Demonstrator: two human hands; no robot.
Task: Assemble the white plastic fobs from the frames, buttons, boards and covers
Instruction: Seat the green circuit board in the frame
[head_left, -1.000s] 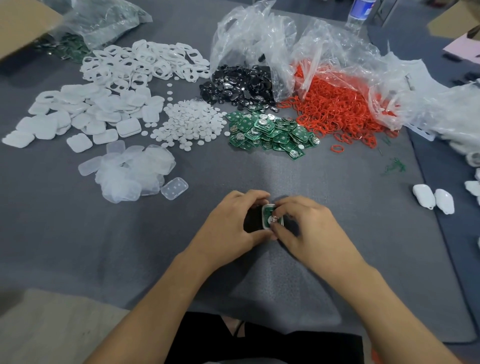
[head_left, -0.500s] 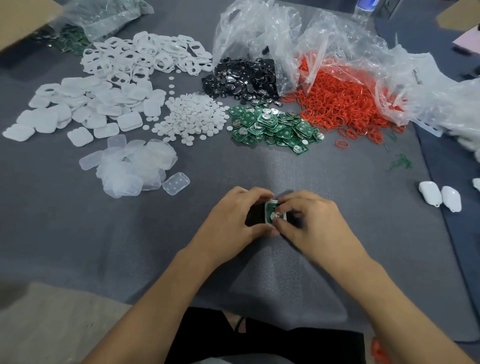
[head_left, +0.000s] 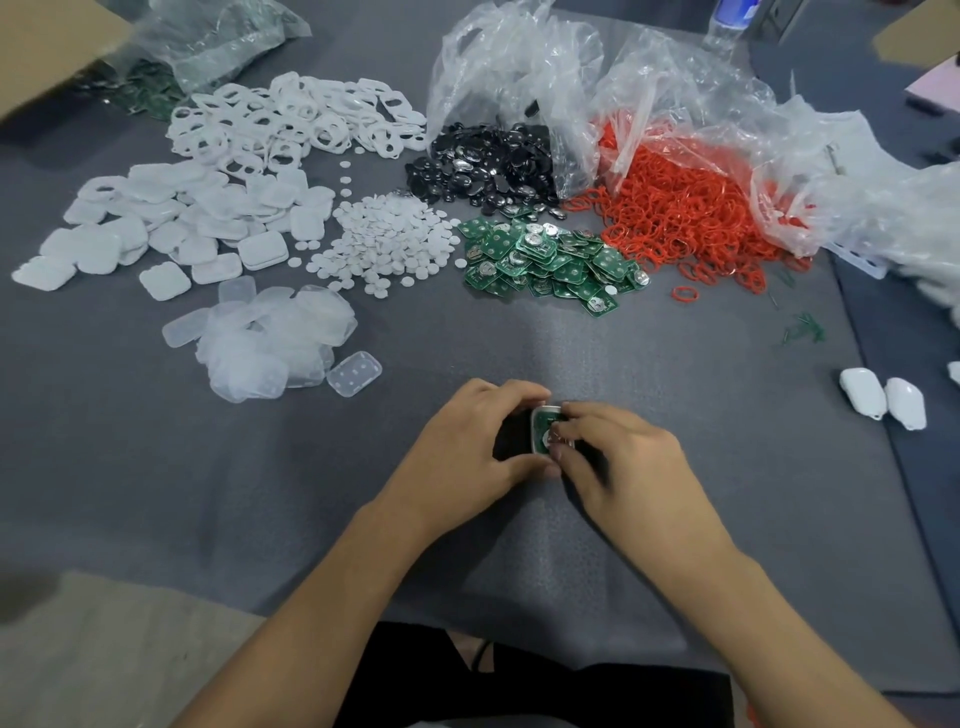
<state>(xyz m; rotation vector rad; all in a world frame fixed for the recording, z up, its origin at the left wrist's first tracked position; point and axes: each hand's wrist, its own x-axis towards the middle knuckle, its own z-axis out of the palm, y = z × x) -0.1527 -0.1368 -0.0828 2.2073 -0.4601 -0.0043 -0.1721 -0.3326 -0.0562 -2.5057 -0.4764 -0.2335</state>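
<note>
A half-built fob (head_left: 543, 431), a white frame with a green board inside, sits low over the grey mat near the front centre. My left hand (head_left: 467, 457) grips it from the left, fingers curled round its edges. My right hand (head_left: 618, 462) pinches the board from the right with its fingertips. Further back lie heaps of parts: white frames (head_left: 291, 124), white covers (head_left: 171, 223), small white round buttons (head_left: 384, 244), green boards (head_left: 545, 260) and clear inserts (head_left: 275, 343).
Black oval pieces (head_left: 488, 166) and red rubber rings (head_left: 680, 218) spill from clear plastic bags (head_left: 519, 67) at the back. Two finished white fobs (head_left: 883, 397) lie at the right. A cardboard box (head_left: 47, 47) stands at the far left corner, and a bottle (head_left: 727, 21) stands at the back.
Both hands stay on the fob; the right fingertips have shifted slightly over the board. The view has tilted a little downward.
</note>
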